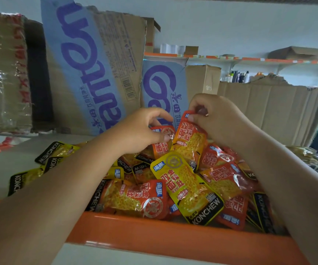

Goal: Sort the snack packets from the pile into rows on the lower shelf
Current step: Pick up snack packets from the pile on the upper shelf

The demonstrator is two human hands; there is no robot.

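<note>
Both hands work at the far side of the pile [227,175] of snack packets, which lies on the lower shelf just behind its orange front rim [164,238]. The right hand [219,119] pinches the top seam of a raised orange packet [191,140] between thumb and fingertips, so that it hangs upright above the others. I think it is held by the flat seam because this lifts one packet without dragging its neighbours. The left hand [143,131] is curled around a second orange packet [161,145] just beside the first, with the thumb on its printed face. It seems that the orange ones are being gathered together, apart from the yellow ones. Several yellow packets [55,155] already lie flat on the shelf at the left, partly behind the left forearm. They look like the beginning of a row, but most of the pile is not yet sorted. One yellow packet [185,186] lies on top of the pile, and its black band reads "KONCHEW"; the same word shows on many other packets, with large red Chinese characters above it. Behind the shelf stand cardboard boxes [89,69] with big blue letters, turned sideways, which seem to spell "Ganten".
</note>
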